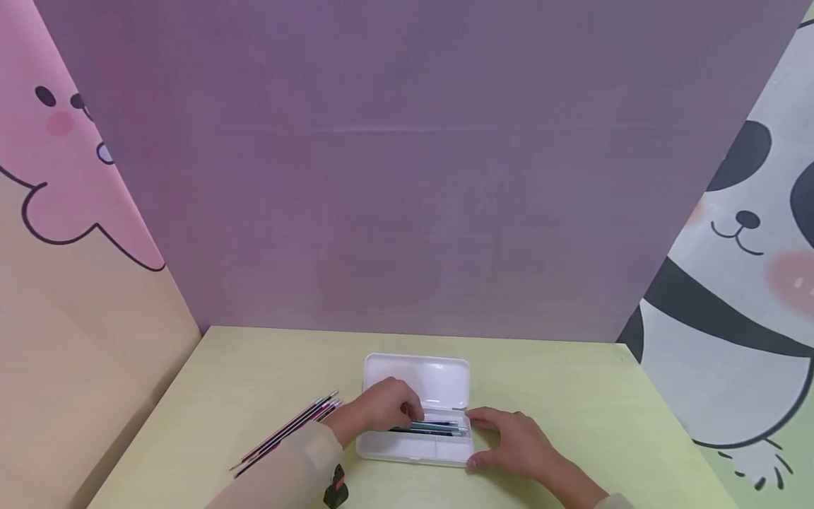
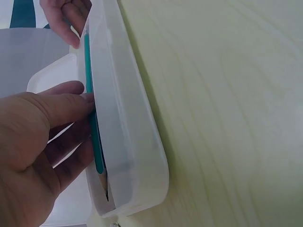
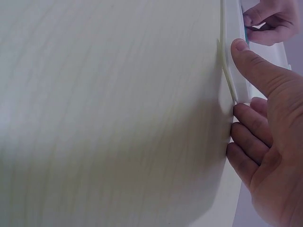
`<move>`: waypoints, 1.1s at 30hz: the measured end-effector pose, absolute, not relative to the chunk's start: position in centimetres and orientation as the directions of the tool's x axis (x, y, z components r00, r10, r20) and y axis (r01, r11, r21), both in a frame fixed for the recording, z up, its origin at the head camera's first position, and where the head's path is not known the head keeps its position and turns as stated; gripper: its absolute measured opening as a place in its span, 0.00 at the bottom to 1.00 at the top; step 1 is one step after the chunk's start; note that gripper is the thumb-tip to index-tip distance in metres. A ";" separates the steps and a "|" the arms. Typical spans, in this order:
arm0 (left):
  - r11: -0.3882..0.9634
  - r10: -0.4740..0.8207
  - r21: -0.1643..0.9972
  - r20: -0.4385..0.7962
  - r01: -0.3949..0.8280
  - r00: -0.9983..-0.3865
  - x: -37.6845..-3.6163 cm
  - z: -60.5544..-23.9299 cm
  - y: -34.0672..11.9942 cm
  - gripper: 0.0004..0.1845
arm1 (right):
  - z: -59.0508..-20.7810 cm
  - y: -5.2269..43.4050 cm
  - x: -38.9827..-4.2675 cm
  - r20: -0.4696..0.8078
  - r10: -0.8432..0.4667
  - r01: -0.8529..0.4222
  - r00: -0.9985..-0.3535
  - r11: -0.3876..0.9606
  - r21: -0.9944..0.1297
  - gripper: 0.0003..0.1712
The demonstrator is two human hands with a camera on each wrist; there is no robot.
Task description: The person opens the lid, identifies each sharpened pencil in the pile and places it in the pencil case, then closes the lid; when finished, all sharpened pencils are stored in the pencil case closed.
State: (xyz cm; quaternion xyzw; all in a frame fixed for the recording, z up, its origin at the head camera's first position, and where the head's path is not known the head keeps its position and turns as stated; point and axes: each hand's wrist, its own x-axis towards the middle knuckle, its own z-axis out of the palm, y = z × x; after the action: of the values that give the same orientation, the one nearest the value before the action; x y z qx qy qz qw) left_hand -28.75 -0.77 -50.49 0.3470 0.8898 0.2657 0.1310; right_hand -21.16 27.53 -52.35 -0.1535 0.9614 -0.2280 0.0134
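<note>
A white plastic pencil case [image 1: 397,447] lies on the table with its lid [image 1: 445,382] folded back. Several dark and teal pencils [image 1: 440,428] lie lengthwise in its long compartment. My left hand [image 1: 388,406] reaches down into the case from the left. Between its thumb and fingers it pinches a teal pencil [image 2: 97,146], whose sharpened tip points to the case's left end. My right hand [image 1: 518,444] grips the right end of the case, thumb at the front corner and fingers by the back corner, as the right wrist view also shows.
A bundle of striped pencils [image 1: 286,435] lies slanted on the table [image 1: 559,382], left of the case and partly behind the left sleeve [image 1: 299,459]. A purple panel [image 1: 407,212] rises at the table's back edge, with cartoon-printed walls on both sides.
</note>
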 end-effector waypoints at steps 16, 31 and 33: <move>0.621 0.667 0.534 0.024 0.574 -0.745 -28.7 -51.3 -2.2 0.10 | -52.0 27.4 -21.0 0.037 -0.303 -0.288 -0.952 0.852 -0.436 0.49; 0.653 0.620 0.519 0.053 0.552 -0.783 -28.1 -51.2 -2.7 0.07 | -52.4 27.6 -21.1 0.055 -0.292 -0.287 -0.955 0.855 -0.433 0.48; 0.651 0.621 0.517 0.060 0.556 -0.782 -28.2 -51.2 -2.8 0.06 | -52.4 27.6 -21.1 0.057 -0.293 -0.288 -0.954 0.855 -0.431 0.48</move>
State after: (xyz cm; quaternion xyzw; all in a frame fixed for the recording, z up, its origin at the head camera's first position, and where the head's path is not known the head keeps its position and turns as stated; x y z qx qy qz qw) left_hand -28.24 -2.77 -51.17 0.3248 0.9064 0.2630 0.0614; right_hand -21.09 27.61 -52.39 -0.1509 0.9630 -0.2231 0.0055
